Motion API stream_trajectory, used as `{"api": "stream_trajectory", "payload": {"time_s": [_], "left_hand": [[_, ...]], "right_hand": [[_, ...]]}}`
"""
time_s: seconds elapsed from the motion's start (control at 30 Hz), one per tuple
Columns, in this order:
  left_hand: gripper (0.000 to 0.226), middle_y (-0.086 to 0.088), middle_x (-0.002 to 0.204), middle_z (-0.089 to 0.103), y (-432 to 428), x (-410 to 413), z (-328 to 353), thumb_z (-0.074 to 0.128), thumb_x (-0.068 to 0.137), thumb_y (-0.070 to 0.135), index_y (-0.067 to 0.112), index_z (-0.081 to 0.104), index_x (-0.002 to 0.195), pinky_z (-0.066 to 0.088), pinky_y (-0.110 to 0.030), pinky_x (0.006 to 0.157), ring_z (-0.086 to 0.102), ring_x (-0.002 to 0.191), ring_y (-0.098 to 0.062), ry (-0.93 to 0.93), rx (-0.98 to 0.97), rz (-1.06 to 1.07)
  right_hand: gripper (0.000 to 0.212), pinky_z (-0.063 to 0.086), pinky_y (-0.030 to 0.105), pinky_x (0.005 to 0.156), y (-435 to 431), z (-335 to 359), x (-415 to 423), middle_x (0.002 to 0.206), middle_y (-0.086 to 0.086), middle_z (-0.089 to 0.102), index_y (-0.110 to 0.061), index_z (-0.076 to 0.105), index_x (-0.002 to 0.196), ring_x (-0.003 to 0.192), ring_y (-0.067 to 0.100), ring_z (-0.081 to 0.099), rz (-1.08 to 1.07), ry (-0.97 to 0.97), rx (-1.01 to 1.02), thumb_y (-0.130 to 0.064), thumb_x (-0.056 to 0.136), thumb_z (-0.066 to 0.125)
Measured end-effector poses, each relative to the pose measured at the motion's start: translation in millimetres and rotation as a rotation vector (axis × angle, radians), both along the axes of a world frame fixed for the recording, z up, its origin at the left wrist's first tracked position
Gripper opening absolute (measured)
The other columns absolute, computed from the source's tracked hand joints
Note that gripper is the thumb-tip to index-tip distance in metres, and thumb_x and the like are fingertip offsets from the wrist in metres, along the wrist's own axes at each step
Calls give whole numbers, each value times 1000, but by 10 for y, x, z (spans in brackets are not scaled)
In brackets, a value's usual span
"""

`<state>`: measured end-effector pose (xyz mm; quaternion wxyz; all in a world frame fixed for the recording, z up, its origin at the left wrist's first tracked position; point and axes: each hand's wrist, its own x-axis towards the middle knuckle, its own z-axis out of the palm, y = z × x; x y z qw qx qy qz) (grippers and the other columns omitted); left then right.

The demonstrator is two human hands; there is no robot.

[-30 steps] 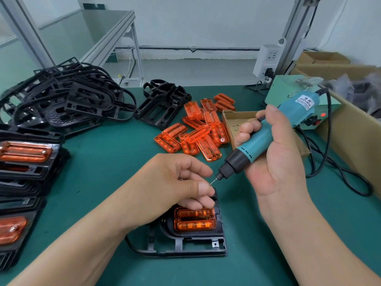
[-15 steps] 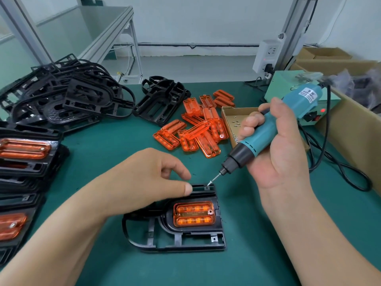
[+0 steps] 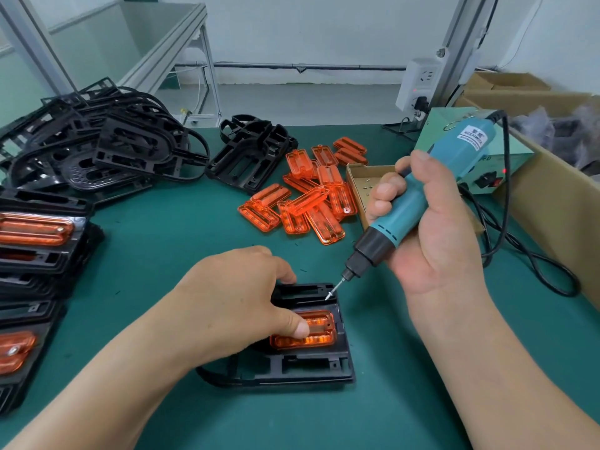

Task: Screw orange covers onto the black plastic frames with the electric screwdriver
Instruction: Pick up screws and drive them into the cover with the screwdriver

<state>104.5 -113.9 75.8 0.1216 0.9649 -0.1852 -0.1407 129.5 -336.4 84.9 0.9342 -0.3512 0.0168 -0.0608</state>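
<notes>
A black plastic frame (image 3: 311, 368) lies on the green mat in front of me with an orange cover (image 3: 319, 334) seated in it. My left hand (image 3: 240, 303) rests over the frame's left half, its thumb pressing on the cover and its fingertips on the frame's far edge. My right hand (image 3: 431, 241) grips the teal electric screwdriver (image 3: 409, 206), tilted down to the left. The bit tip hovers just above the frame's upper right part, close to the cover's corner.
Loose orange covers (image 3: 308, 203) lie in a heap mid-table beside a small cardboard screw box (image 3: 360, 177). Bare black frames (image 3: 107, 147) pile at the back left; assembled frames (image 3: 35, 241) stack at the left edge. The screwdriver's power unit (image 3: 480, 164), cable and cardboard boxes (image 3: 552, 196) are on the right.
My left hand dropped from the bit tip onto the frame, and its thumb now presses the orange cover. The screwdriver tip came down toward the frame's upper right corner.
</notes>
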Motion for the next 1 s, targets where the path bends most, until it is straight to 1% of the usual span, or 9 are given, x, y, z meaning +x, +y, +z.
{"api": "stream_trajectory", "payload": {"time_s": [0.07, 0.13, 0.27, 0.33, 0.5, 0.67, 0.77, 0.9, 1.0], "left_hand": [[73, 22, 100, 52, -27, -8, -17, 72, 65, 83, 45, 60, 126, 42, -25, 74, 52, 93, -1, -17, 21, -1], [71, 21, 101, 52, -54, 3, -37, 75, 64, 82, 44, 60, 122, 38, -25, 71, 51, 94, -2, -21, 31, -3], [62, 20, 99, 54, -52, 63, -61, 81, 61, 79, 42, 58, 106, 40, -25, 71, 54, 91, 0, 54, -24, 33], [61, 18, 99, 56, -41, 90, -70, 84, 60, 76, 41, 58, 102, 42, -26, 71, 54, 89, 0, 105, -60, 44], [63, 16, 99, 57, -40, 135, -89, 85, 60, 76, 37, 59, 102, 49, -30, 78, 55, 90, -3, 135, -72, 33], [63, 14, 99, 58, -46, 148, -93, 85, 61, 76, 36, 59, 102, 52, -34, 83, 56, 90, -6, 138, -65, 26], [62, 14, 99, 58, -50, 149, -91, 85, 61, 75, 36, 58, 101, 52, -34, 82, 56, 89, -7, 140, -60, 25], [62, 14, 99, 58, -56, 150, -82, 84, 61, 76, 36, 57, 99, 49, -32, 76, 55, 89, -6, 142, -60, 29], [64, 14, 99, 59, -58, 143, -80, 84, 61, 77, 35, 58, 102, 52, -33, 82, 56, 89, -5, 136, -58, 37]], "right_hand": [[14, 50, 22, 54, -7, -2, 5, 71, -1, 53, -14, 56, 91, 61, 10, 57, 13, -3, -20, -23, 101, 60], [14, 48, 21, 54, -16, 4, 8, 71, -1, 52, -15, 55, 90, 60, 10, 55, 37, -14, -63, -22, 102, 58], [10, 45, 21, 51, -9, 24, -16, 71, -2, 50, -16, 51, 93, 57, 10, 52, 113, -69, -172, -21, 97, 58], [9, 44, 22, 50, 16, 28, -41, 72, -2, 49, -17, 50, 94, 56, 11, 51, 137, -106, -225, -21, 98, 56], [10, 43, 25, 50, 108, 34, -104, 72, 0, 49, -20, 54, 89, 55, 14, 51, 171, -176, -320, -16, 99, 56], [10, 42, 25, 49, 159, 51, -148, 72, 3, 47, -18, 53, 89, 52, 16, 50, 191, -200, -378, -14, 97, 58], [12, 41, 26, 48, 177, 67, -170, 71, 4, 46, -17, 53, 86, 52, 17, 49, 190, -205, -408, -13, 96, 57], [15, 41, 27, 49, 198, 82, -200, 71, 6, 44, -17, 54, 84, 51, 20, 48, 199, -245, -458, -10, 96, 58], [15, 41, 28, 50, 221, 99, -231, 70, 12, 41, -17, 54, 84, 48, 24, 47, 212, -342, -534, -11, 93, 65]]}}
